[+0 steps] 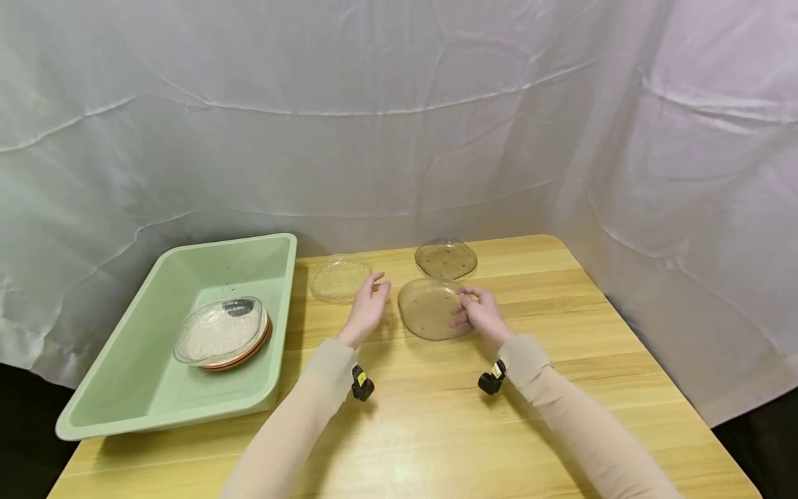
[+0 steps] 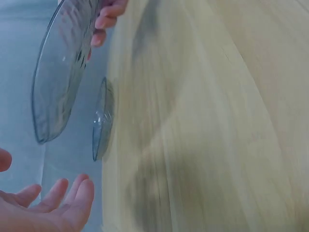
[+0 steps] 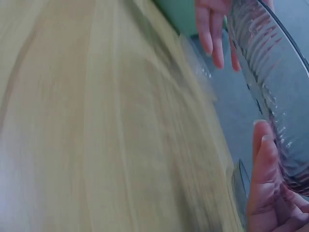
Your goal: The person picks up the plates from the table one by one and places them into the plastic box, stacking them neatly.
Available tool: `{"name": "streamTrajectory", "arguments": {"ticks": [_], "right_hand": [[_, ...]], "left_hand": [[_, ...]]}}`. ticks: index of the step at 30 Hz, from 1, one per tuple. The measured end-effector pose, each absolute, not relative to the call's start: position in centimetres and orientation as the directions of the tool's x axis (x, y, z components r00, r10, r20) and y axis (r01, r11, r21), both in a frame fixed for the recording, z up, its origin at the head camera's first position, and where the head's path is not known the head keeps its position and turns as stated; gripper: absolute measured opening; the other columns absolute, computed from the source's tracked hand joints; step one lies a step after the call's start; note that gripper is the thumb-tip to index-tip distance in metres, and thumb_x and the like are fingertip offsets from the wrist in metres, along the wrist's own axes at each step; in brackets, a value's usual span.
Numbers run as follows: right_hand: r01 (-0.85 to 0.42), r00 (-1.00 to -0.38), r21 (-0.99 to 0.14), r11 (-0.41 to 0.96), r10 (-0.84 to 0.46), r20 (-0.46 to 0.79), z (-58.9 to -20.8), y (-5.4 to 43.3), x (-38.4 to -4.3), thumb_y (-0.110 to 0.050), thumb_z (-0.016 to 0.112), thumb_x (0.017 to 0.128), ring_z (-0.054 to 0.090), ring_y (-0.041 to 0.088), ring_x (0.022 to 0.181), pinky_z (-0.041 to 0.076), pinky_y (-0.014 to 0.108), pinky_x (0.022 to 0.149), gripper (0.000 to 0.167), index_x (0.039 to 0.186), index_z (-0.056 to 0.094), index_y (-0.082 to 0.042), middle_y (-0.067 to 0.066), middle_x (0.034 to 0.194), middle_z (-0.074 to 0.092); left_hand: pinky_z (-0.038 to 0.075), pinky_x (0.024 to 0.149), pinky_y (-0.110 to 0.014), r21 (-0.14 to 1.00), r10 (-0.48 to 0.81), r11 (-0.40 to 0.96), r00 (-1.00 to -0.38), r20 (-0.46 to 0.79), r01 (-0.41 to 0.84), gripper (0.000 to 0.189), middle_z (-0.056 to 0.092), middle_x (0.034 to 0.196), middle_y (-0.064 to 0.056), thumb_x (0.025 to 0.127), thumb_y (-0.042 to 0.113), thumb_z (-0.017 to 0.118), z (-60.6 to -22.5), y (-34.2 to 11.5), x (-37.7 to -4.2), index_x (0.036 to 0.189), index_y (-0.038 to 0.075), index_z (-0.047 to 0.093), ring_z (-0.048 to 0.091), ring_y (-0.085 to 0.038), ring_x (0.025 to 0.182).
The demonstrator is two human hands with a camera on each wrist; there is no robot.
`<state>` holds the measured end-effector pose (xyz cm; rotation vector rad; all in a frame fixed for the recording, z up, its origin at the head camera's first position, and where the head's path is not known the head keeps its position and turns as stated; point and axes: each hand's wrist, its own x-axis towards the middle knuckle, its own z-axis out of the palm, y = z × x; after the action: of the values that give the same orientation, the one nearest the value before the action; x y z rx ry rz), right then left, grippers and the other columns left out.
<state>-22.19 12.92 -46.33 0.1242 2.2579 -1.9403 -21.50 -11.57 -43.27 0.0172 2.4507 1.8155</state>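
A smoky, see-through glass plate point(image 1: 429, 310) is held above the table by my right hand point(image 1: 485, 313), which grips its right rim. In the right wrist view the fingers point(image 3: 264, 169) support the ribbed underside of that plate point(image 3: 285, 96). My left hand point(image 1: 369, 305) is just left of the plate, apart from it, fingers spread and loosely bent with nothing in them. The left wrist view shows this hand point(image 2: 53, 208) below the raised plate point(image 2: 63, 72). Behind, a second smoky plate point(image 1: 445, 258) lies on the table, and a clear plate point(image 1: 337, 279) lies beyond the left hand.
A green plastic tub point(image 1: 283, 305) stands at the table's left. Inside it a clear plate point(image 1: 218, 333) lies on top of an orange-rimmed plate point(image 1: 240, 359). The wooden table point(image 1: 430, 430) meets a grey-white curtain point(image 1: 374, 159) at its back edge.
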Motion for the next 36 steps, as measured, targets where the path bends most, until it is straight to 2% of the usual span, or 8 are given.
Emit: {"name": "streamTrajectory", "arguments": {"ticks": [5, 8, 15, 22, 29, 36], "right_hand": [[0.170, -0.985, -0.982, 0.082, -0.025, -0.172, -46.1, 11.6, -21.9, -0.010, 0.038, 0.107, 0.069, 0.009, 0.058, 0.061, 0.024, 0.062, 0.036, 0.138, 0.046, 0.007, 0.006, 0.084, 0.068], [0.169, -0.985, -0.986, 0.015, -0.020, -0.169, -46.1, 11.0, -21.9, -0.009, 0.038, 0.107, 0.068, 0.008, 0.057, 0.061, 0.024, 0.061, 0.034, 0.136, 0.046, 0.008, 0.002, 0.081, 0.069], [0.172, -0.985, -0.985, -0.029, -0.005, -0.172, -46.4, 9.7, -21.7, -0.010, 0.038, 0.107, 0.069, 0.009, 0.059, 0.061, 0.025, 0.061, 0.030, 0.132, 0.048, 0.005, 0.000, 0.079, 0.068], [0.178, -0.984, -0.981, -0.079, 0.001, -0.178, -46.7, 8.6, -21.5, -0.010, 0.038, 0.106, 0.070, 0.012, 0.060, 0.061, 0.026, 0.062, 0.029, 0.131, 0.047, 0.003, 0.002, 0.081, 0.066], [0.182, -0.983, -0.980, -0.078, 0.002, -0.182, -46.8, 8.1, -21.4, -0.012, 0.039, 0.106, 0.071, 0.013, 0.061, 0.062, 0.027, 0.063, 0.030, 0.133, 0.047, 0.000, 0.003, 0.083, 0.068], [0.182, -0.983, -0.979, -0.088, -0.024, -0.181, -46.7, 7.8, -21.3, -0.014, 0.041, 0.106, 0.072, 0.013, 0.064, 0.062, 0.028, 0.067, 0.034, 0.137, 0.046, 0.000, 0.003, 0.087, 0.068]], "left_hand": [[0.050, 0.108, -0.053, 0.981, 0.071, 0.123, -0.985, -0.159, -0.150, 0.054, 0.047, 0.149, -0.023, 0.108, 0.035, 0.038, -43.3, -11.6, -21.7, 0.156, 0.010, 0.032, 0.059, -0.045, 0.126], [0.052, 0.106, -0.051, 0.977, 0.095, 0.076, -0.974, -0.208, -0.201, 0.056, 0.045, 0.150, -0.023, 0.108, 0.037, 0.037, -43.3, -11.7, -21.9, 0.156, 0.010, 0.030, 0.060, -0.044, 0.125], [0.056, 0.097, -0.041, 0.956, 0.107, 0.090, -0.951, -0.289, -0.280, 0.058, 0.046, 0.153, -0.016, 0.107, 0.045, 0.035, -43.3, -12.1, -21.7, 0.157, 0.016, 0.032, 0.062, -0.039, 0.124], [0.055, 0.097, -0.044, 0.954, 0.102, 0.117, -0.952, -0.289, -0.276, 0.056, 0.053, 0.150, -0.014, 0.107, 0.045, 0.033, -43.5, -12.4, -21.6, 0.156, 0.017, 0.033, 0.065, -0.035, 0.114], [0.059, 0.074, -0.029, 0.959, 0.128, 0.089, -0.952, -0.280, -0.270, 0.052, 0.057, 0.143, -0.017, 0.108, 0.042, 0.035, -43.8, -12.5, -21.6, 0.152, 0.015, 0.035, 0.076, -0.027, 0.095], [0.058, 0.058, -0.023, 0.961, 0.139, 0.063, -0.952, -0.274, -0.268, 0.050, 0.062, 0.132, -0.022, 0.108, 0.036, 0.040, -43.8, -12.3, -21.5, 0.153, 0.014, 0.033, 0.074, -0.015, 0.072]]}}
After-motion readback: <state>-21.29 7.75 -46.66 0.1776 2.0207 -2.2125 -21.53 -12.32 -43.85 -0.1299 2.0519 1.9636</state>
